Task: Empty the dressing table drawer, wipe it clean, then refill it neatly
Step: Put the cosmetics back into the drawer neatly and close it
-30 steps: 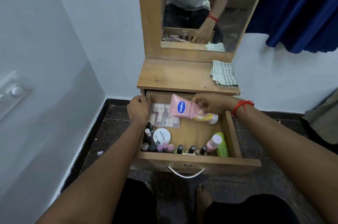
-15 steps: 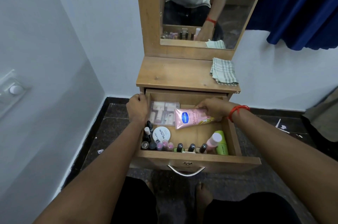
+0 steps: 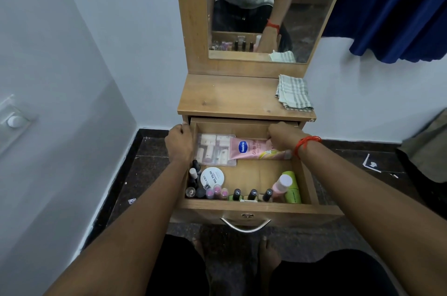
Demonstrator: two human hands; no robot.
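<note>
The wooden drawer (image 3: 256, 210) stands pulled out. At its back lies a pink lotion tube (image 3: 251, 149) beside a clear box of small cosmetics (image 3: 215, 150). My right hand (image 3: 281, 136) rests on the tube's right end with curled fingers. My left hand (image 3: 180, 142) grips the drawer's left wall. Along the front stand several nail polish bottles (image 3: 237, 194), a round white nail polish remover tub (image 3: 212, 177), a pink bottle (image 3: 280, 185) and a green tube (image 3: 292, 187).
A folded checked cloth (image 3: 294, 96) lies on the right of the dressing table top (image 3: 229, 97). Above it stands the mirror (image 3: 266, 5). White walls close in on the left and behind. A blue curtain (image 3: 399, 5) hangs at the right. My feet are below the drawer handle (image 3: 245, 225).
My right hand has lowered the pink tube from above the drawer and laid it flat at the back, beside the clear box. My left hand has stayed on the drawer's wall.
</note>
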